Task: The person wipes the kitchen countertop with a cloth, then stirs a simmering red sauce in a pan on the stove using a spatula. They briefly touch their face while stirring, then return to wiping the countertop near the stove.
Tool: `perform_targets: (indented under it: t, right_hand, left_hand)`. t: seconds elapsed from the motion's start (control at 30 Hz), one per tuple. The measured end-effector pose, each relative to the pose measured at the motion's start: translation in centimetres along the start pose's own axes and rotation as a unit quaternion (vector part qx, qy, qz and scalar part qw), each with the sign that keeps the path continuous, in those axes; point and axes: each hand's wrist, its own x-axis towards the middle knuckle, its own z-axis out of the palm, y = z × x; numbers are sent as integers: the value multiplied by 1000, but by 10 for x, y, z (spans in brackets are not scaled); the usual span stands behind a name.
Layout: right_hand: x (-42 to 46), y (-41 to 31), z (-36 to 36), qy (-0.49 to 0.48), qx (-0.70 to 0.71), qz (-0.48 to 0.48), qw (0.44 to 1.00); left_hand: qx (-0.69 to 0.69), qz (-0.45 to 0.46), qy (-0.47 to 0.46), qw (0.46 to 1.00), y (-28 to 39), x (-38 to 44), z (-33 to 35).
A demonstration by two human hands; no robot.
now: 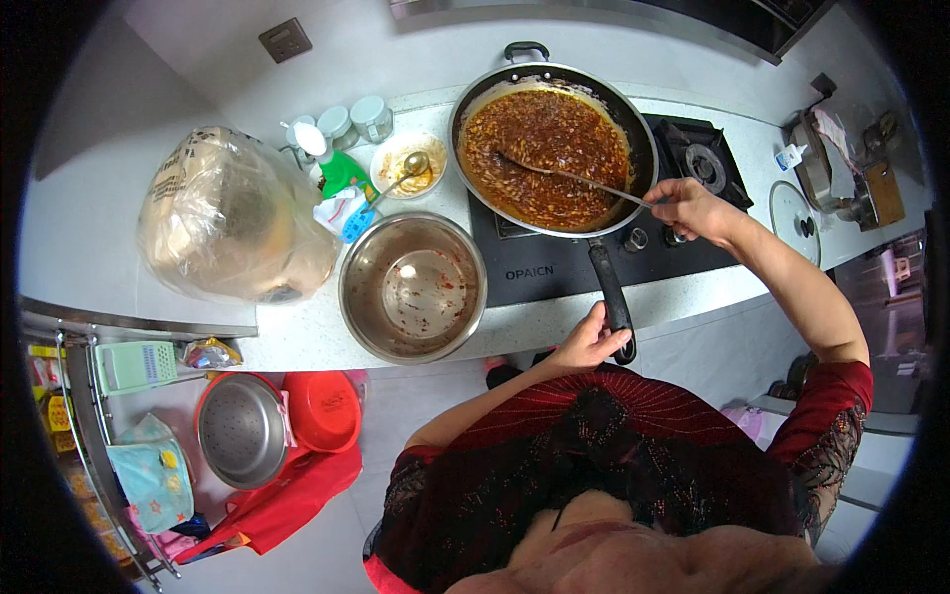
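Note:
My right hand grips the end of a long metal stirring utensil. Its head dips into a dark red-brown, oily sauce with pale bits, so its shape is partly hidden. The sauce lies in a wide black-lined pan with a small loop handle on the far side. At the counter's front, my left hand holds the pan's long black handle, its thumb across the top. Left of the pan stands a stainless steel bowl with reddish smears inside.
Behind the bowl are a white bowl with a metal spoon, a green packet and lidded glass jars. A bulky plastic bag stands left. Right are a bare burner and a glass lid. Red basins sit below.

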Motion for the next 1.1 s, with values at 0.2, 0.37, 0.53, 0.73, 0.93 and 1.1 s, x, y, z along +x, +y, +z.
perform_targets:
  t: [0.2,0.37,0.53,0.73,0.93,1.1]
  right_hand:
    - [-2,-3,-38,-38,111,33,993]
    - [-29,-53,-78,-15,-49,50,997]
    - [-48,-119,-91,-27,-348,50,936]
    - [-42,-149,-73,-60,-530,93,841]
    - [-31,-120,-59,35,-655,32,754]
    - [-18,-97,-41,134,-625,-32,768]
  left_hand:
    - [20,34,24,999,0,1,3]
    - [2,21,29,999,1,1,4]
    - [-15,7,33,999,3,1,6]
    - [-38,12,37,999,7,1,8]
    - [-37,6,32,999,9,0,7]
    - [-23,40,32,998,-1,3,7]
